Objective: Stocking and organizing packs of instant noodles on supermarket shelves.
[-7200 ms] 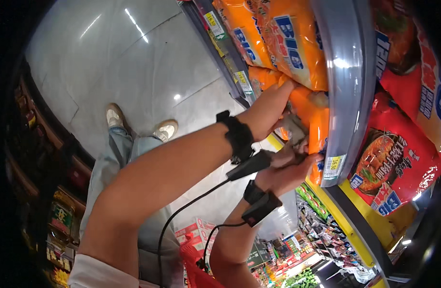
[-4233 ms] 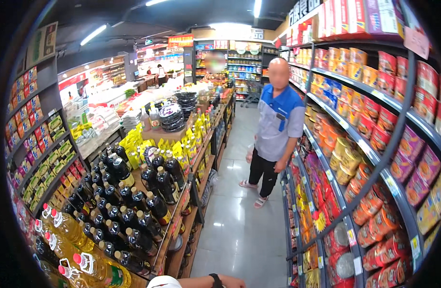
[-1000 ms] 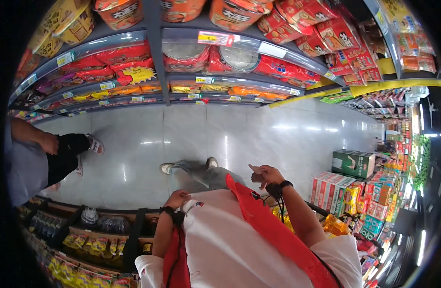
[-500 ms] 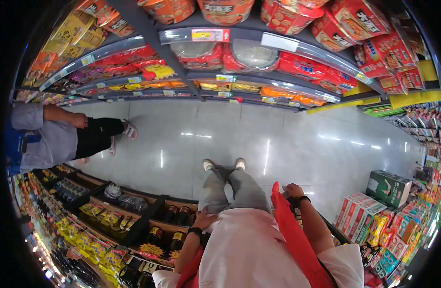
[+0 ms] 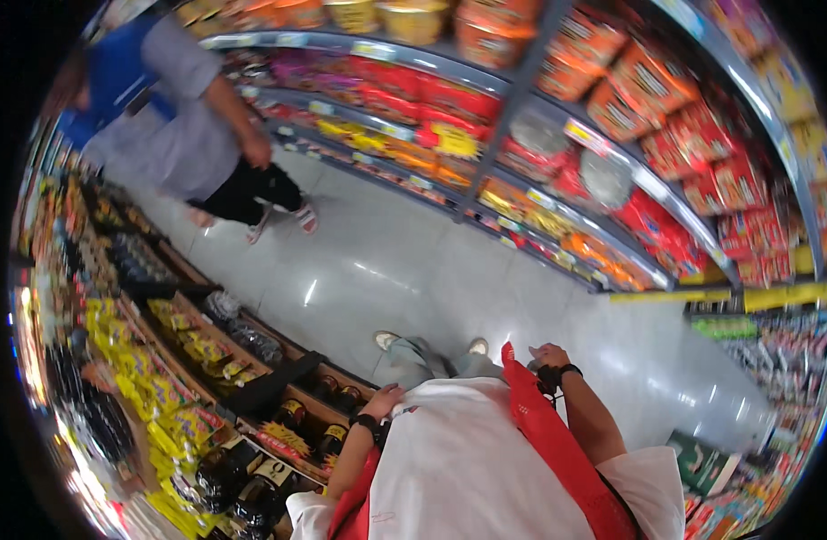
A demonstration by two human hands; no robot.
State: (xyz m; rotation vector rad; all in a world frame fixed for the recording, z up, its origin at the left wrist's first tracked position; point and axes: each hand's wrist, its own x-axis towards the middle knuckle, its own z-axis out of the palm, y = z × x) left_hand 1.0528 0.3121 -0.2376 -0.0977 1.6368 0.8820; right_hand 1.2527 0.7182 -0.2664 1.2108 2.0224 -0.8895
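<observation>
My left hand [image 5: 384, 401] rests at my waist against the front of my white shirt [image 5: 458, 450]. Its fingers look stretched out, and it holds nothing that I can see. On the other side, my right hand [image 5: 549, 356] is held out past the edge of a red vest [image 5: 544, 409]. Those fingers are curled round something small and greyish that I cannot make out. Dark bands circle both wrists. Nearest to my left arm is a low wooden bin with dark bottles [image 5: 332, 441] in it.
Shelves of noodle tubs [image 5: 661, 76] and red packets [image 5: 656, 229] line the aisle's far side. A person in a blue vest [image 5: 130, 67] stands at the left. Yellow packets [image 5: 152, 378] fill bins at the left, and a green box [image 5: 701, 461] stands at the right.
My view has swung round, so the shelves now slant down to the right. The person at the left appears higher and further right in view. My hands keep nearly the same places against my body.
</observation>
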